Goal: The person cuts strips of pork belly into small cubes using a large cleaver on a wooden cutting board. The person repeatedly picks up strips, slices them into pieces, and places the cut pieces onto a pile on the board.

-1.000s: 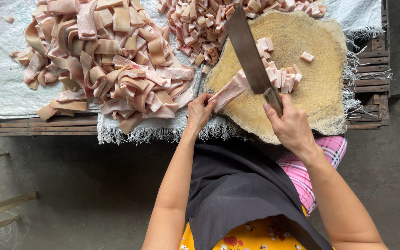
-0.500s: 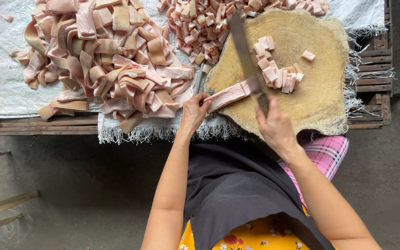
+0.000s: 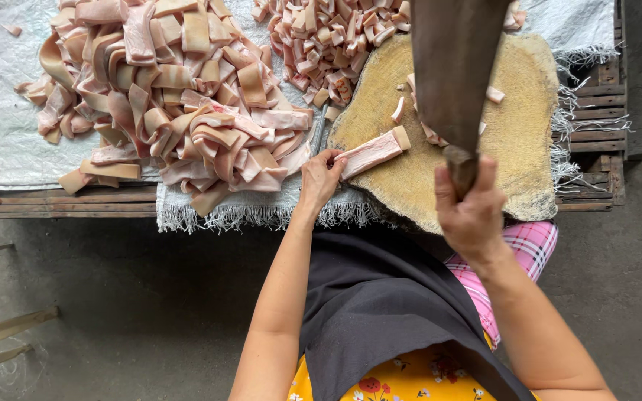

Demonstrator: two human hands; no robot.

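Observation:
My left hand [image 3: 321,178] pins the near end of a pale pink strip of meat [image 3: 371,152] lying on a round wooden chopping block [image 3: 521,126]. My right hand [image 3: 471,212] grips the handle of a big dark cleaver [image 3: 451,67], which is raised high above the block, its blade filling the upper middle of the view. A few small cut pieces [image 3: 494,94] lie on the block, partly hidden behind the blade.
A large heap of long pink strips [image 3: 180,104] lies on a white woven sheet [image 3: 9,141] to the left. A pile of small cut cubes [image 3: 328,37] sits at the back. Everything rests on a low slatted wooden platform [image 3: 596,96]; bare concrete floor [image 3: 113,297] surrounds it.
The cleaver has swung up from the block toward the camera. My left hand has kept hold of the strip, which now lies further onto the block.

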